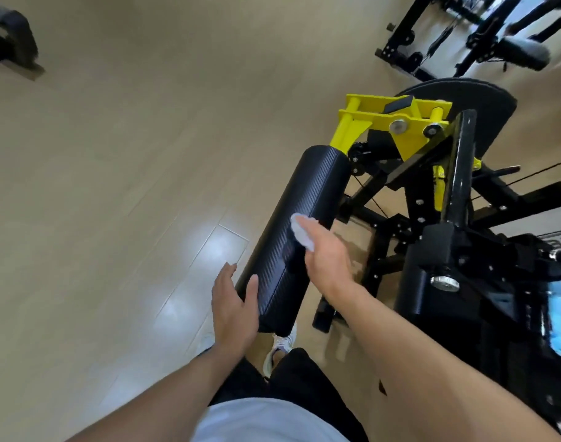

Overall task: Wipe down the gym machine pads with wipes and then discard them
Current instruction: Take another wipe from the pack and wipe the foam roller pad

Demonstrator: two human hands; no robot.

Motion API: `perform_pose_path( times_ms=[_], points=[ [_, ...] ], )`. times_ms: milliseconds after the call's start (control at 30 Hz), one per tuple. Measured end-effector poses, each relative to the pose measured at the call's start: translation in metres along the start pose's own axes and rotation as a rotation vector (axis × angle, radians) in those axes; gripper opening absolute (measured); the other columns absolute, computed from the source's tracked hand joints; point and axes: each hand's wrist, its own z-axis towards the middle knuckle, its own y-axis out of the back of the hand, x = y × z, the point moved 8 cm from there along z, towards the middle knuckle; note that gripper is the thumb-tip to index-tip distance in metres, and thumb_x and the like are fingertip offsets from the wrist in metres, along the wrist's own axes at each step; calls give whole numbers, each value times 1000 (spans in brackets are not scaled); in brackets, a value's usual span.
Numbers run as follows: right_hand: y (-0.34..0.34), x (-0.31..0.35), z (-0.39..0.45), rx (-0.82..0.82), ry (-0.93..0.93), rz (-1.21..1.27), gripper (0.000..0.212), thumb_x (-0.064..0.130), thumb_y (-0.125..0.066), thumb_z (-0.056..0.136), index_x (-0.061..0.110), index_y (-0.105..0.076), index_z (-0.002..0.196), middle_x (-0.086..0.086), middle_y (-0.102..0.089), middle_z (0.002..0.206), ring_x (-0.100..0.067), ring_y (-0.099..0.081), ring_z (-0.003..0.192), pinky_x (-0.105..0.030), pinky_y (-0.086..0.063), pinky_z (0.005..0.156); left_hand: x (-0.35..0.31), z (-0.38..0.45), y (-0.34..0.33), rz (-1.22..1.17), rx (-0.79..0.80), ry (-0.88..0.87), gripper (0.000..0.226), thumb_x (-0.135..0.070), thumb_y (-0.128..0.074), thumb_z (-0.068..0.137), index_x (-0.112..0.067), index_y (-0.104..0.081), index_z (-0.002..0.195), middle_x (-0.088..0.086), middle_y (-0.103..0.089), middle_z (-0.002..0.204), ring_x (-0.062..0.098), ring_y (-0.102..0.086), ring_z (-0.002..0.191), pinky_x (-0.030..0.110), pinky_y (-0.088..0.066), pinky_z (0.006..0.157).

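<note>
A long black roller pad (307, 202) with a carbon-weave cover juts out from a black and yellow gym machine (397, 122) in the middle of the head view. My right hand (328, 260) presses a crumpled white wipe (299, 232) flat against the pad's upper right side, about halfway along. My left hand (232, 309) rests on the pad's near end, thumb laid on the cover and fingers spread around the left side.
The machine's black frame, posts and a knob (445, 282) crowd the right side. Another black pad (473, 106) sits behind the yellow bracket. More dark equipment stands at the top right and top left (11, 39). Pale wood floor lies to the left. My shoe (280, 349) shows below the pad.
</note>
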Motion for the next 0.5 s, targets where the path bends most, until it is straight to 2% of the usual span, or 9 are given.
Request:
perform_pose_path(
  times_ms=[33, 67, 100, 133, 200, 267, 400, 433, 500],
  points=[
    [-33, 12, -10, 174, 193, -176, 49, 20, -44, 108, 30, -39, 156, -4, -38, 162, -30, -33, 149, -45, -31, 121, 12, -4, -3, -57, -29, 80, 58, -59, -39, 101, -32, -33, 152, -8, -34, 158, 14, -34, 144, 40, -32, 119],
    [-64, 23, -27, 291, 410, -323, 50, 31, -36, 111, 23, -32, 160, -1, -25, 169, -25, -12, 158, -44, -12, 128, 22, -7, -6, -135, -60, 165, 56, -57, -36, 103, -30, -33, 152, -4, -36, 158, 18, -37, 144, 43, -34, 118],
    [-87, 30, -45, 368, 592, -393, 53, 40, -27, 112, 20, -29, 161, 1, -19, 170, -18, 0, 159, -40, 1, 129, 30, -8, -9, -215, -98, 241, 53, -55, -33, 105, -29, -35, 151, -2, -40, 156, 21, -41, 141, 44, -37, 116],
    [-101, 31, -59, 427, 699, -423, 56, 46, -21, 112, 19, -28, 161, 2, -19, 170, -14, 4, 159, -38, 5, 129, 34, -9, -10, -275, -138, 298, 49, -52, -31, 106, -29, -39, 149, 0, -45, 152, 22, -46, 137, 43, -40, 112],
    [-103, 26, -59, 481, 837, -446, 59, 50, -16, 112, 19, -31, 160, 2, -24, 168, -11, 0, 159, -37, 1, 129, 36, -6, -13, -369, -205, 357, 38, -50, -30, 107, -33, -47, 137, -1, -56, 138, 22, -54, 125, 37, -42, 98],
    [-83, 21, -22, 398, 840, -476, 62, 49, -10, 111, 17, -36, 158, 1, -30, 167, -14, -9, 158, -39, -8, 129, 34, -3, -18, -436, -250, 398, 27, -50, -30, 107, -38, -49, 122, -4, -59, 124, 20, -56, 114, 33, -40, 90],
    [-21, 8, 61, 100, 449, -379, 57, 38, -7, 109, 15, -55, 132, -4, -48, 140, -26, -39, 138, -42, -33, 118, 41, -3, -21, -452, -382, 475, 36, -48, -27, 106, -30, -58, 111, -6, -59, 108, 19, -55, 103, 32, -36, 87],
    [-26, 11, 52, 124, 409, -280, 55, 39, -9, 110, 18, -56, 131, -1, -50, 138, -24, -41, 135, -41, -35, 116, 42, -5, -20, -464, -439, 476, 40, -47, -27, 105, -28, -62, 110, -7, -62, 107, 19, -56, 103, 31, -36, 87],
    [-65, 23, 4, 335, 560, -175, 53, 45, -15, 113, 24, -56, 138, 4, -53, 146, -16, -38, 144, -38, -31, 121, 45, -9, -19, -525, -541, 473, 43, -45, -29, 105, -26, -67, 105, -7, -67, 107, 19, -59, 103, 30, -37, 85]
  ],
)
